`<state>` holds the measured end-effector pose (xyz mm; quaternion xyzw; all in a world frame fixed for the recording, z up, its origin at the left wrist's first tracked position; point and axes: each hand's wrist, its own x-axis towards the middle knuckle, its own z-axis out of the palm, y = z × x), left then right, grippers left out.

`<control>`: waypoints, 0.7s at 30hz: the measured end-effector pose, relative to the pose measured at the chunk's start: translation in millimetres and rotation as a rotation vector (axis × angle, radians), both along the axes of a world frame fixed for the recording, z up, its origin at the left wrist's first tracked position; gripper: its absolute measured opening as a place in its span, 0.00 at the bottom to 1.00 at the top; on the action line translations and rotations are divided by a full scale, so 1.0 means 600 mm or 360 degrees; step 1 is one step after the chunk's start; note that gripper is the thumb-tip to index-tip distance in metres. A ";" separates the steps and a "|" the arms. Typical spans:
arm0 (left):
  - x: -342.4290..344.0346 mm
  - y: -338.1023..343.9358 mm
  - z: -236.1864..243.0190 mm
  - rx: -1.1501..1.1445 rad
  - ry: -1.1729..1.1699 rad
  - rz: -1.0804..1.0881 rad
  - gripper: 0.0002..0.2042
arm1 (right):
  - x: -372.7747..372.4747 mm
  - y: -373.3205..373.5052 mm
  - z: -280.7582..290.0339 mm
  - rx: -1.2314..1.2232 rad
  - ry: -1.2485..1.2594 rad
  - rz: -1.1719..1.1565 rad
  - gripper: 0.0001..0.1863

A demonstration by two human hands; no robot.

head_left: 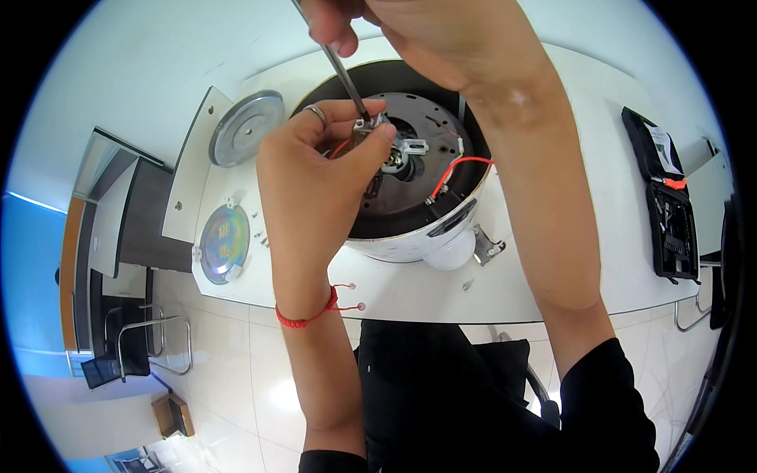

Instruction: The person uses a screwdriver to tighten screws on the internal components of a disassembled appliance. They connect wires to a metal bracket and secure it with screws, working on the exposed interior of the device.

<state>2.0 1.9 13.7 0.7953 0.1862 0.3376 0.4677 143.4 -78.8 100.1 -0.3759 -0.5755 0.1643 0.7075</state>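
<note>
In the head view my left hand point(311, 173), wearing a ring, is closed on a small metal bracket point(364, 124) above the centre of an upturned round white appliance point(394, 247). Its exposed dark base plate point(420, 112) carries a pale connector point(414, 147) and a red wire point(461, 160). My right hand point(414, 31) is up at the top edge, fingers curled on a screwdriver point(341, 72), whose shaft runs down to the bracket; its tip is hidden at the bracket. My left fingers hide part of the plate's middle.
On the white table point(552, 307) lie a round metal lid point(246, 130), an iridescent disc point(225, 244), small screws point(260, 236) and a metal piece point(489, 248). An open black tool case point(670, 229) is at the right, a chair point(142, 347) at lower left.
</note>
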 end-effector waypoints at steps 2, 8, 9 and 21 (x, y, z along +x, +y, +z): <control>0.000 0.002 -0.001 0.0005 -0.0002 -0.0011 0.13 | -0.037 -0.003 -0.012 0.0143 -0.0043 -0.0310 0.18; 0.003 0.006 -0.004 0.0000 -0.0020 -0.0041 0.14 | -0.006 0.010 -0.008 0.0125 0.0127 -0.0034 0.18; 0.004 0.005 -0.003 0.0002 -0.0018 -0.0032 0.13 | -0.005 0.014 -0.012 0.0167 0.0141 -0.0016 0.18; 0.008 -0.004 -0.005 0.0201 0.0019 0.0025 0.10 | -0.031 -0.032 0.015 0.0024 -0.0309 -0.0348 0.29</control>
